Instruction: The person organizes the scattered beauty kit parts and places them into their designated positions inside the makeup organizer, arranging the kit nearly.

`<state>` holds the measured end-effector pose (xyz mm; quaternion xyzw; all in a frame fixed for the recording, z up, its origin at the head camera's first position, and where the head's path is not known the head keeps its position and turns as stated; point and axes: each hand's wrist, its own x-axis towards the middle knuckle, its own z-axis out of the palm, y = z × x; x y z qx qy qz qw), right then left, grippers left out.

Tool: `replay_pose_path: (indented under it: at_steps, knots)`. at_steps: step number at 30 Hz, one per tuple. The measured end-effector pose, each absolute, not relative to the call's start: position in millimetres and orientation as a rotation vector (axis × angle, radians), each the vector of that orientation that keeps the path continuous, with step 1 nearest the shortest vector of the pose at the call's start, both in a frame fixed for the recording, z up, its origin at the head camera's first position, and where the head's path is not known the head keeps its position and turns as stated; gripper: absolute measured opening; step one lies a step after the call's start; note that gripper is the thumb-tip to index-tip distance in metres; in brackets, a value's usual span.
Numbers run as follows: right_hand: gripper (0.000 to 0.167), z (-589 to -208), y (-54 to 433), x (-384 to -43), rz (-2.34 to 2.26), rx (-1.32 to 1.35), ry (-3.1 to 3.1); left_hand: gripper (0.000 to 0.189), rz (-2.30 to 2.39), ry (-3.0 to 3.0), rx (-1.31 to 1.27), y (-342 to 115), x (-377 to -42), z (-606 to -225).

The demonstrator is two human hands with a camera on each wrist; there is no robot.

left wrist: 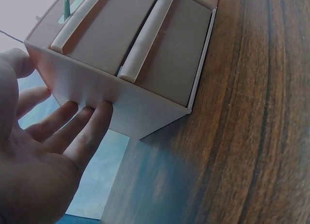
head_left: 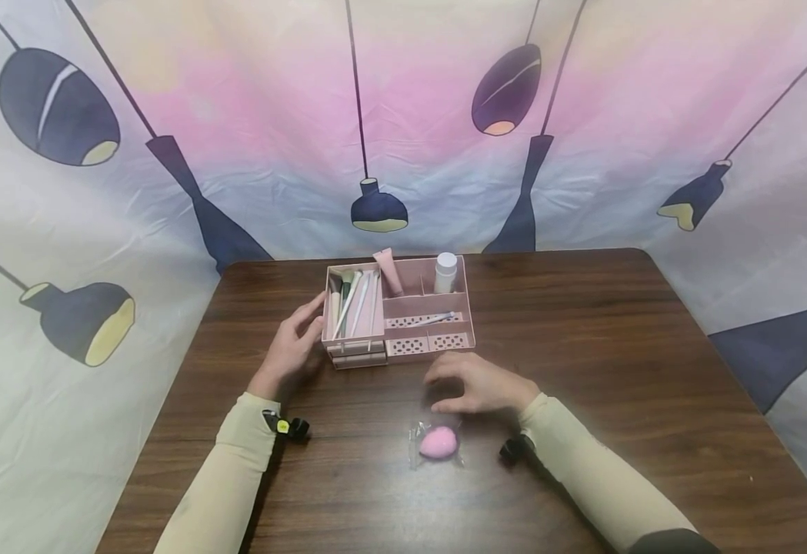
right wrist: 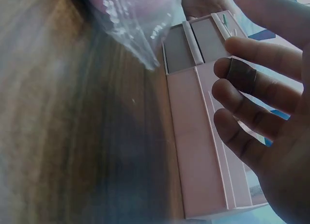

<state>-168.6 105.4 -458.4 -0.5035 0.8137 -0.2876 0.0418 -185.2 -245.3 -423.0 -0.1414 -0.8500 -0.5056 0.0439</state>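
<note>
A pink desktop organizer with compartments and two small drawers at its front left stands on the table. My left hand rests its fingertips against the organizer's left side; the left wrist view shows its fingers extended along that wall. In front of the organizer my right hand hovers with loosely bent fingers and holds nothing. Below it lies a pink egg-shaped makeup sponge in clear plastic wrapping. A dark band wraps one right finger.
Brushes stand in the organizer's left compartment. A pink tube and a white bottle stand at its back, and a thin white stick lies in a middle tray. A printed cloth hangs behind the brown wooden table.
</note>
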Motion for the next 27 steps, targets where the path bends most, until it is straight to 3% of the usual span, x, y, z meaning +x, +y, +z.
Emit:
replay_pose_path:
  at_steps: [12,27]
  knots:
    - [0.054,-460,107,-158,-0.727,-1.484,2.448,0.048,-1.579,-2.600,-0.413,-246,-186,-423]
    - [0.052,-461,108,-151,-0.651,-1.417,2.389,0.049,-1.561,-2.610,-0.416,-245,-186,-423]
